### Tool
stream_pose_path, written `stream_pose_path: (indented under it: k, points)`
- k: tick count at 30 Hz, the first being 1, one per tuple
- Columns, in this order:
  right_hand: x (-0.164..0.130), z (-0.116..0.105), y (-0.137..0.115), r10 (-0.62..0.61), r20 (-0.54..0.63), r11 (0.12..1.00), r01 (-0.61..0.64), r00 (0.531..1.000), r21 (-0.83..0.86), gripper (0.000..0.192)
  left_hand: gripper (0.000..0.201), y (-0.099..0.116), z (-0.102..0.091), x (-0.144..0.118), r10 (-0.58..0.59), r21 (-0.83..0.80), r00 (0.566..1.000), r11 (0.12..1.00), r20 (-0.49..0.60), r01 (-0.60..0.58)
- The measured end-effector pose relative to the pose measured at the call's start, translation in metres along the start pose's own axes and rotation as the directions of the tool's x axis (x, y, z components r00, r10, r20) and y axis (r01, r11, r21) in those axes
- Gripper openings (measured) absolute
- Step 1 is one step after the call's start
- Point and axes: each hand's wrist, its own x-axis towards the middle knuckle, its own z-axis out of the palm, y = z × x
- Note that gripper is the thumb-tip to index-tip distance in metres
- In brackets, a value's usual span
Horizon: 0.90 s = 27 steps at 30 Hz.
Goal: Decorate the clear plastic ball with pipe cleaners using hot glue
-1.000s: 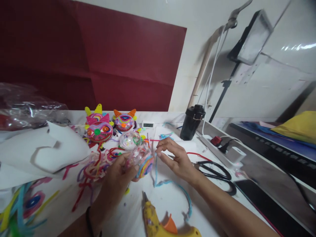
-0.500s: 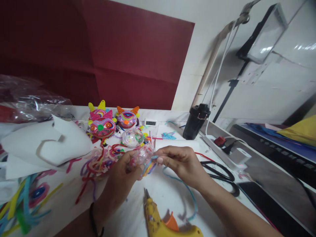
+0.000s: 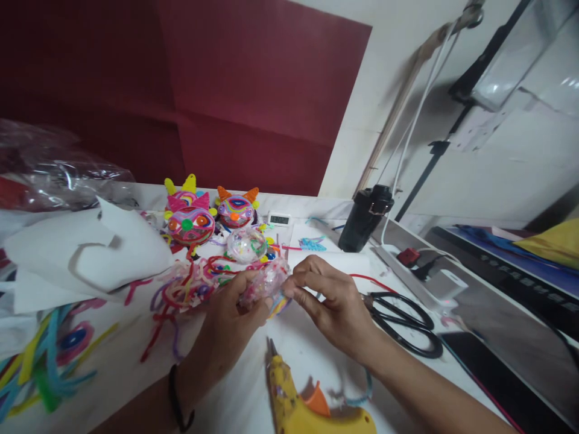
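A: Clear plastic, round, flecked inside with coloured bits: the ball (image 3: 265,282) is sitting above the white table (image 3: 136,374), near its middle. The left hand (image 3: 230,322) is cupping it from below, fingers curled close round the shell.

B: And the right hand (image 3: 332,301)?

A: Its fingertips are pinching tight against the ball's right side, where striped fuzzy pipe cleaner is wrapping the shell. A light blue pipe cleaner (image 3: 357,398) is trailing below the wrist.

B: Other items in the head view?

A: A yellow glue gun (image 3: 312,410) with an orange trigger is lying just in front. Black scissors (image 3: 407,322) are lying right of the hand. Two horned pipe-cleaner faces (image 3: 205,217) are standing behind, beside a second clear ball (image 3: 246,244) and a loose tangle of red strands (image 3: 181,295).
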Motion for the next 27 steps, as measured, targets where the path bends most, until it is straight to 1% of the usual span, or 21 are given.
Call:
stream_pose_path:
  k: [5, 8, 11, 15, 19, 22, 27]
  points:
    - [-0.0009, 0.0008, 0.0018, -0.035, -0.021, 0.999, 0.036, 0.999, 0.023, 0.013, 0.027, -0.0031, 0.0012, 0.0002, -0.026, 0.015, 0.999, 1.0, -0.029, 0.026]
    - [-0.0009, 0.0005, 0.0026, -0.038, -0.027, 0.999, 0.039, 0.999, 0.035, 0.015, 0.029, -0.0045, 0.0017, 0.0004, -0.021, 0.018, 0.999, 1.0, -0.031, 0.022]
    - [-0.0005, 0.0002, 0.0028, -0.044, -0.027, 0.998, 0.045, 0.999, 0.051, 0.017, 0.029, -0.0047, 0.0017, 0.0003, -0.026, 0.042, 0.999, 0.999, -0.019, 0.027]
    - [0.0002, 0.0002, 0.0022, -0.046, -0.026, 0.997, 0.047, 0.999, 0.068, 0.017, 0.028, -0.0058, 0.002, 0.0, -0.03, 0.01, 0.999, 0.999, -0.012, 0.031]
    - [0.0003, 0.0002, 0.0024, -0.044, -0.034, 0.997, 0.047, 0.998, 0.067, 0.015, 0.025, -0.0067, 0.0024, -0.0001, -0.012, 0.017, 1.0, 1.0, -0.013, 0.012]
    - [0.0001, 0.0, 0.0025, -0.039, -0.041, 0.997, 0.041, 0.998, 0.069, 0.016, 0.027, -0.007, 0.0022, -0.0001, -0.01, 0.011, 1.0, 1.0, 0.003, 0.01]
    - [-0.0005, 0.0007, 0.0019, -0.031, -0.044, 0.996, 0.035, 0.999, 0.08, 0.017, 0.028, -0.0059, 0.0018, 0.0, -0.016, 0.023, 1.0, 1.0, -0.024, 0.017]
